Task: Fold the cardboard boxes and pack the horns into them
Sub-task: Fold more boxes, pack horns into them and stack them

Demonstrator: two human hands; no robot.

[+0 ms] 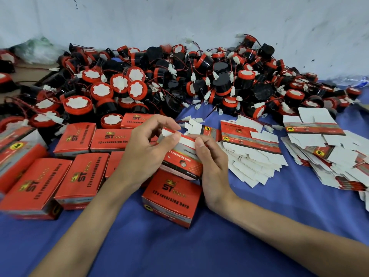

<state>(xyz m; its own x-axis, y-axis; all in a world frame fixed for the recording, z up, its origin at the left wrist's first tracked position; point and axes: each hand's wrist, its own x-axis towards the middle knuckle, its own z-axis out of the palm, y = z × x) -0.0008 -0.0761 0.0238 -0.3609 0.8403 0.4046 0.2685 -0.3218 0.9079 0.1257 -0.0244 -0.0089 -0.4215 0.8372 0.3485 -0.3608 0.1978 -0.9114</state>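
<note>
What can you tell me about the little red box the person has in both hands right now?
The small red printed cardboard box is held tilted above the blue cloth. Black lettering and a grey band run along its side; its white end flap is not yet tucked in. The left hand pinches the flap's far end, the right hand grips the near end. Just below lies a closed red box.

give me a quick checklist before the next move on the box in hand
1. Left hand grips the red printed cardboard box: ok.
2. Right hand pinches its white top flap: ok.
3. Flap tucked shut: not ok, still open.
4. Horn inside this box: cannot tell.
5. Black-and-red round horns piled within view: ok.
6. Flat unfolded cardboard blanks stacked on the right: ok.
</note>
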